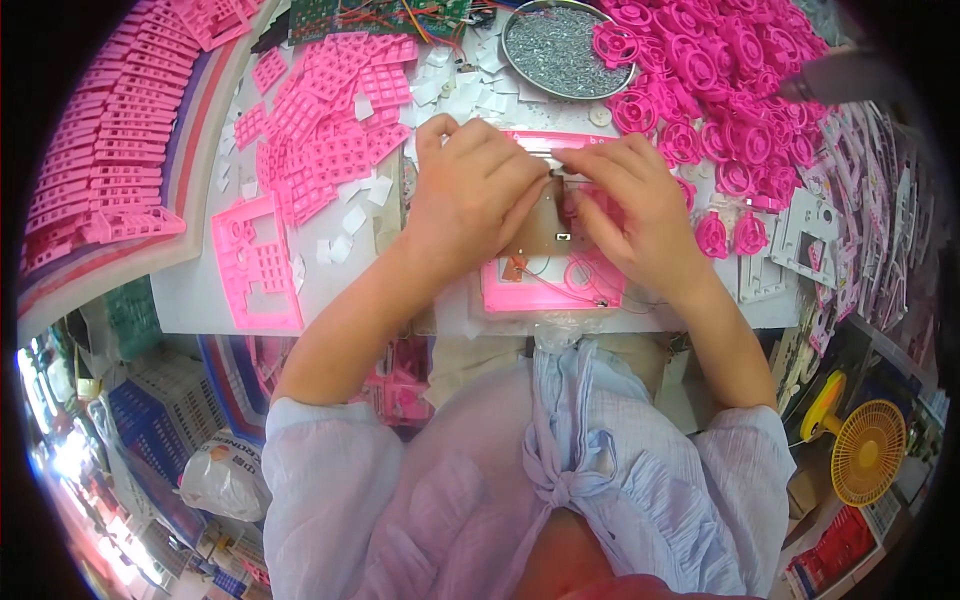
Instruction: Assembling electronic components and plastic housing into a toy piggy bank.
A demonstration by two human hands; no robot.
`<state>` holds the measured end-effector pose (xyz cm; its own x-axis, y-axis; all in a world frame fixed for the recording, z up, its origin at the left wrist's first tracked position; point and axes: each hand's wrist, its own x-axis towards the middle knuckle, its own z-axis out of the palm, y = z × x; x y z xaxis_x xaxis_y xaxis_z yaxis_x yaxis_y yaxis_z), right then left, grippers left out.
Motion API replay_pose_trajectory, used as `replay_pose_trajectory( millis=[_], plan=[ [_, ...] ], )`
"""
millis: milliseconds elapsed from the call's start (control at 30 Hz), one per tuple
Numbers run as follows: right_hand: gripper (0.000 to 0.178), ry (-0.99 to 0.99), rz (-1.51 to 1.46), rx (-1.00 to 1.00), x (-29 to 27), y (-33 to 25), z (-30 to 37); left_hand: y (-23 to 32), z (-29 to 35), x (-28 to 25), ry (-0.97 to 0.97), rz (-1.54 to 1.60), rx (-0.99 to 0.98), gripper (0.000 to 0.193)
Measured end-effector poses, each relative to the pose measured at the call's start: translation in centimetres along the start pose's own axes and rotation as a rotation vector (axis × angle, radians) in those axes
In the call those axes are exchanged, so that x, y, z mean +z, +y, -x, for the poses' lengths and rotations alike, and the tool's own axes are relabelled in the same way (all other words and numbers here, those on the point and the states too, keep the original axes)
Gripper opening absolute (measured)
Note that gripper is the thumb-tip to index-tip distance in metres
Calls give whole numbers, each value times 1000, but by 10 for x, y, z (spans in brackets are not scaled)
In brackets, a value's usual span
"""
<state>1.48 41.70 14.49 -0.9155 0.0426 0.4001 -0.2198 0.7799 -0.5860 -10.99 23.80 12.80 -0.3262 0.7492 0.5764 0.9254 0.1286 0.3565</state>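
Note:
A pink plastic frame (500, 294) lies at the table's near edge in front of me. Over its middle sits a brown circuit board (535, 230), with thin wires running across the frame's lower part. My left hand (475, 190) is closed with bent fingers, its thumb and fingertips gripping the board's upper left side. From the other side, my right hand (640, 205) is closed in a pinch near the board's top edge, its fingertips close to the left ones. Whatever small piece lies between the right fingertips is hidden. White pads of the frame's far edge show beyond the fingers.
Pink keypad pieces (345, 75) lie to the left among white paper squares, beside another pink frame (255, 265). A round tray of screws (565, 50) stands at the back, with pink ringed parts (735, 80) heaped right of it. Decorated panels crowd the far right; a yellow fan (868, 452) stands below.

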Motion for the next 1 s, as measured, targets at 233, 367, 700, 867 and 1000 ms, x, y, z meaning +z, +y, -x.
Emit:
replay_pose_trajectory(
  millis=[233,367,700,867,1000],
  plan=[
    [39,-95,-149,7,-8,2,-3,0,5,0,37,37,32,20],
    [42,-20,-14,-103,-6,15,-30,2,6,-2,42,66,18,20],
    [18,74,552,484,36,142,-235,9,9,-9,-119,163,-187,16],
    [23,-393,805,279,23,175,-264,2,13,-10,-126,277,-290,11],
    [47,-77,566,193,-15,147,-239,2,12,-11,-86,279,-289,10]
  ],
)
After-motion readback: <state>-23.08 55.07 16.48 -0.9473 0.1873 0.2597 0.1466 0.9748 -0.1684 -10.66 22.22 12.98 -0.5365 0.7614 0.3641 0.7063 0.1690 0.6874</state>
